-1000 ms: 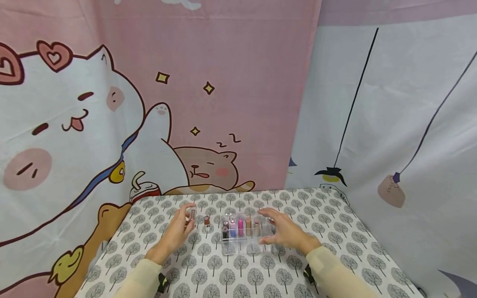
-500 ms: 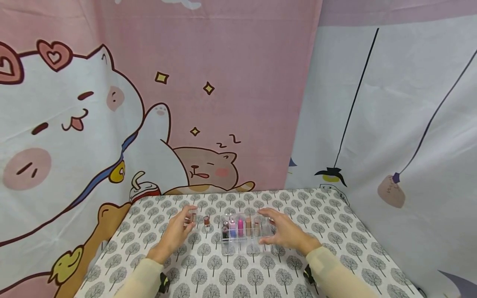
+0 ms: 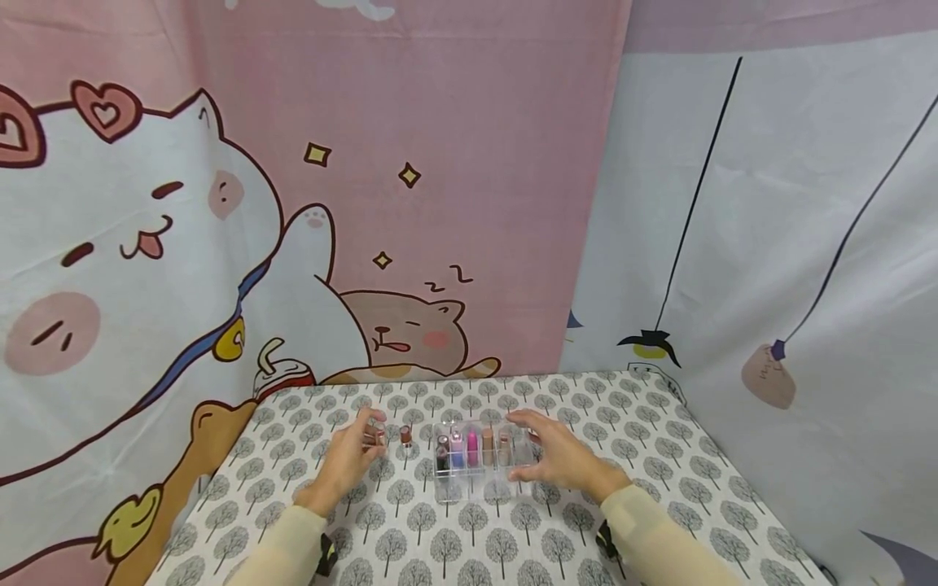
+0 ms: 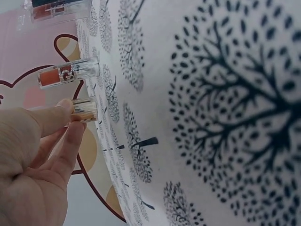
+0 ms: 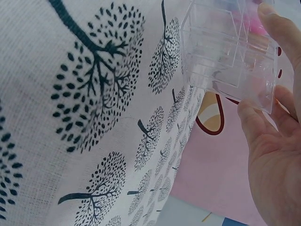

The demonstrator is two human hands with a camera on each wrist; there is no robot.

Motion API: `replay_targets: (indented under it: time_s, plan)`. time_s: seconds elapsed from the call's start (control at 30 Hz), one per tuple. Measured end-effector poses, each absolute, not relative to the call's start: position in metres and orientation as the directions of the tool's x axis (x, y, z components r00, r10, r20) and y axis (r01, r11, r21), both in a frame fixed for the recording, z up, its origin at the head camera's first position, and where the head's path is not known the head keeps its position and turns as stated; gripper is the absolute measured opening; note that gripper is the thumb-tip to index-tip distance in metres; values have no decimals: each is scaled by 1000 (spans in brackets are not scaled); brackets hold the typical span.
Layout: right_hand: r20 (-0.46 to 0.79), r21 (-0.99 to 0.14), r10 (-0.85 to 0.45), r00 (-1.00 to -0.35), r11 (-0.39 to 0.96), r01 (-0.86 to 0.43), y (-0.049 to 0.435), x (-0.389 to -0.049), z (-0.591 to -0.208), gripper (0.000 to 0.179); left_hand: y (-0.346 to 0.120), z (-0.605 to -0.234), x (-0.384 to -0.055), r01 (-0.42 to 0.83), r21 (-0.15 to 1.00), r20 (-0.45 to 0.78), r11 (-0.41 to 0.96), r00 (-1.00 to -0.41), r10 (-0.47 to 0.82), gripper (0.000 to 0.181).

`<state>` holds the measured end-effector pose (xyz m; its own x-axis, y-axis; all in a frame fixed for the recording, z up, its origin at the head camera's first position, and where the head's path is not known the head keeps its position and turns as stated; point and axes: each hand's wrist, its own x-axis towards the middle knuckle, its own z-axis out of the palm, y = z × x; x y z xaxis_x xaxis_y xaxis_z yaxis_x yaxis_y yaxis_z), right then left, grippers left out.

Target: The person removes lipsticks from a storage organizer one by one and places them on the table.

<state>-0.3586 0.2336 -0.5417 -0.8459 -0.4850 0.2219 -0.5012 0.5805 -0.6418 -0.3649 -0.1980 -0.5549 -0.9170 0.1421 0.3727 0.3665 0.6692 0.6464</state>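
My left hand [image 3: 350, 452] pinches a small clear lipstick tube [image 4: 84, 109] between thumb and fingertips, its base right at the tablecloth. Just to its right, a second lipstick [image 3: 406, 435] with a red-brown upper part and a clear lower part stands upright. A clear plastic organizer [image 3: 469, 488] sits farther right, with several cosmetic tubes in its back compartments, among them a pink tube [image 3: 472, 447]. My right hand [image 3: 560, 454] grips the organizer's right end, thumb on the near side and fingers on the far side. In the right wrist view, its nearest compartments look transparent.
The table wears a white cloth [image 3: 447, 545] printed with grey trees. A pink cartoon curtain [image 3: 498, 203] hangs right behind its back edge, and a pale curtain [image 3: 828, 244] borders the right side.
My left hand has lowered the lipstick tube to the cloth, slightly nearer to me, beside the standing lipstick. My right hand and the organizer have stayed put.
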Motion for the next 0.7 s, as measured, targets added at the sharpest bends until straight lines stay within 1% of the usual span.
replay_targets:
  time_s: [0.27,0.53,0.7]
  plan:
    - [217,-643,-491,-844,578,-502,232,-359,-543,108,-197,-564,-369,338,661,339,669,-931,136,55]
    - [210,-660,-481,-851,573,-486,232,-358,-540,108,-196,-566,-371,347,649,337,677,-929,152,53]
    - [209,-649,-481,-851,583,-489,233,-357,-541,108,-193,-567,-371,335,654,318,678,-935,155,54]
